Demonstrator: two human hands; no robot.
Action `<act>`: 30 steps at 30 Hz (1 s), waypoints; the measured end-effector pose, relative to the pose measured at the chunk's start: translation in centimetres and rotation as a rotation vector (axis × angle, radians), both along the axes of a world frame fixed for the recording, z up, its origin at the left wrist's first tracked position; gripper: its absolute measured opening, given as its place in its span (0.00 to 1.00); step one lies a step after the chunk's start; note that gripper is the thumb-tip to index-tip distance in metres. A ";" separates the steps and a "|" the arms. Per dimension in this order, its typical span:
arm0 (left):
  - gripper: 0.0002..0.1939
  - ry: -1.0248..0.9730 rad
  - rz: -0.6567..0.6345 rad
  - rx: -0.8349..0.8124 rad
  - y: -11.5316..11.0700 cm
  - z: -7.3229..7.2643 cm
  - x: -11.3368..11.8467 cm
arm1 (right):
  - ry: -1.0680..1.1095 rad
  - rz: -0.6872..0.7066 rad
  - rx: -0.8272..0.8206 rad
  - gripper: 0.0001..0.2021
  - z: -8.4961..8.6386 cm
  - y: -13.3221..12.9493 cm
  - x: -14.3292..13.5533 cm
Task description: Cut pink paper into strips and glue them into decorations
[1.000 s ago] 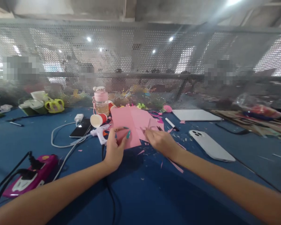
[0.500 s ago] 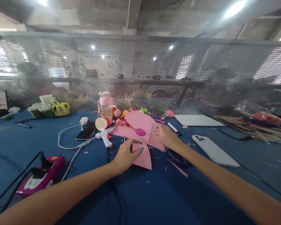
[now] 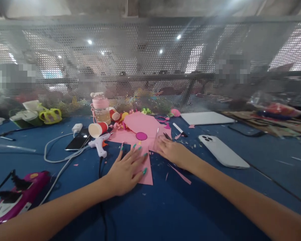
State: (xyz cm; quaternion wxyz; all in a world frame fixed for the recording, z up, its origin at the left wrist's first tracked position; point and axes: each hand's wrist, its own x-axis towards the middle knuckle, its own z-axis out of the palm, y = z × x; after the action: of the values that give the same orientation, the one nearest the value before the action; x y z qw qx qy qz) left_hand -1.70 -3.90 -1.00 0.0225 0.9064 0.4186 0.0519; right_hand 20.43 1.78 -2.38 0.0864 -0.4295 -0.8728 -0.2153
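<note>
A large piece of pink paper (image 3: pixel 143 122) lies on the blue table in front of me, with a magenta oval (image 3: pixel 141 136) on it. My left hand (image 3: pixel 126 169) rests flat, fingers spread, over a narrower pink paper part (image 3: pixel 147 174) that points toward me. At the paper's right side, the bent fingers of my right hand (image 3: pixel 174 150) are on a see-through strip (image 3: pixel 156 140), partly hidden by them. A dark pointed tip (image 3: pixel 167 136) shows just behind those fingers; I cannot tell whether it is held. Left of the paper lies a white glue gun (image 3: pixel 99 144).
A tipped red-and-white paper cup (image 3: pixel 97 129), a pink-lidded bottle (image 3: pixel 100 108) and a black phone (image 3: pixel 77 140) are at left, with a magenta power strip (image 3: pixel 20 197) nearer me. A white phone (image 3: pixel 223 151), marker (image 3: pixel 178 129) and pink scraps (image 3: pixel 180 174) lie right.
My left hand has gone from pinching the near pink paper part to lying flat on it. That part now lies flatter. My right hand stays at the paper's right side; the view has shifted.
</note>
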 end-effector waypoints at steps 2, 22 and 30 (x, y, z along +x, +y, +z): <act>0.27 0.038 -0.031 -0.047 0.2 0.3 0.0 | 0.008 -0.016 0.036 0.14 0.4 -0.4 0.4; 0.27 -0.395 -0.002 0.264 -0.4 -1.4 -0.3 | 0.250 0.455 0.368 0.13 1.0 -9.3 -4.5; 0.25 -0.021 -0.025 0.006 0.1 -0.9 0.4 | 0.400 0.505 0.135 0.19 -0.3 -10.0 -4.7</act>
State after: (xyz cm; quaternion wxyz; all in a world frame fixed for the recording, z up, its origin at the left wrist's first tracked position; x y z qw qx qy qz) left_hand -1.25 -3.78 -1.87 0.0250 0.9109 0.4070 0.0623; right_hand 15.72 -8.23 -2.66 0.3353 -0.2266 -0.9011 -0.1557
